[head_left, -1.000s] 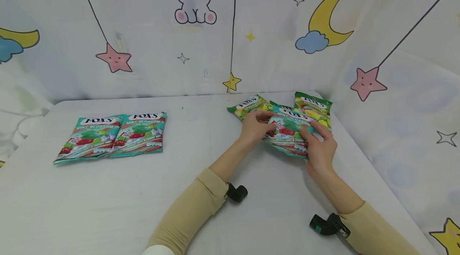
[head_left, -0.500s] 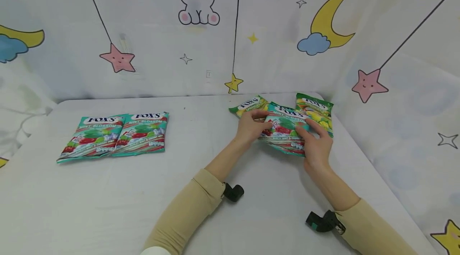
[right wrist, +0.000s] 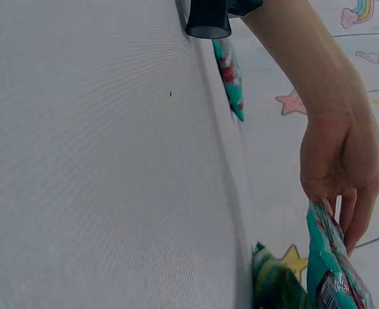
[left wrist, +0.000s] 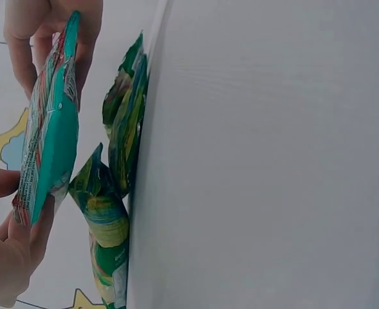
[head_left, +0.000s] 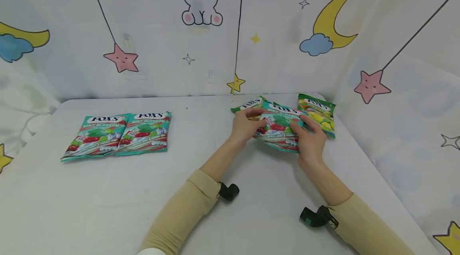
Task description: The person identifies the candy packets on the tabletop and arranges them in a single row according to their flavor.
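Observation:
Between both hands is a teal Fox's Mint Blossom candy bag, its printed front facing up toward the head camera. My left hand pinches its left side, thumb on the front. On the right side my right hand grips it, thumb also on the front. The left wrist view shows this bag edge-on, raised off the table. Behind it on the table lie two green-and-yellow Fox's bags: one partly covered by the left hand and held bag, the other beyond the right hand.
Two more Mint Blossom bags, a left one and a right one, lie side by side with touching edges on the white table. A patterned curtain hangs behind the table's back edge and along its right side.
Both hands have shifted slightly left with the Mint Blossom bag, exposing more of the right green bag. The whole head view has drifted a little to the right.

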`<action>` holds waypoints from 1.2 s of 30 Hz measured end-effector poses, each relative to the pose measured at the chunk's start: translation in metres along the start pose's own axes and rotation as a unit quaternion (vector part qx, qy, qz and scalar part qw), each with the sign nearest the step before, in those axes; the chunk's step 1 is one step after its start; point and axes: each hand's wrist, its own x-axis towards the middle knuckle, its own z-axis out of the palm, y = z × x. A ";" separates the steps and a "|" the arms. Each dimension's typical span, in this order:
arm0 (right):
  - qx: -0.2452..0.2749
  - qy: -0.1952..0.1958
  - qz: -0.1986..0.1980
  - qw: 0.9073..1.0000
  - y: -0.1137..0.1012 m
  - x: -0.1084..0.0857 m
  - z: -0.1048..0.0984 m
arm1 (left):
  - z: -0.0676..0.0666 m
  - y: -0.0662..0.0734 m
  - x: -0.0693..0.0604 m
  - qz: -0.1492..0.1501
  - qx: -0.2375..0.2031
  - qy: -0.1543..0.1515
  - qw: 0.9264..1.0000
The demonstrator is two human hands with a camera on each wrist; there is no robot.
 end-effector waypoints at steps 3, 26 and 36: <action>-0.001 -0.004 -0.006 1.000 0.000 0.000 0.003 | -0.003 0.000 -0.001 0.001 0.000 0.003 1.000; -0.011 -0.030 -0.006 0.999 -0.002 -0.004 0.034 | -0.033 0.001 -0.004 -0.013 0.008 0.037 0.999; -0.017 -0.046 -0.012 0.999 0.002 -0.003 0.050 | -0.050 0.000 -0.006 -0.012 0.001 0.051 0.999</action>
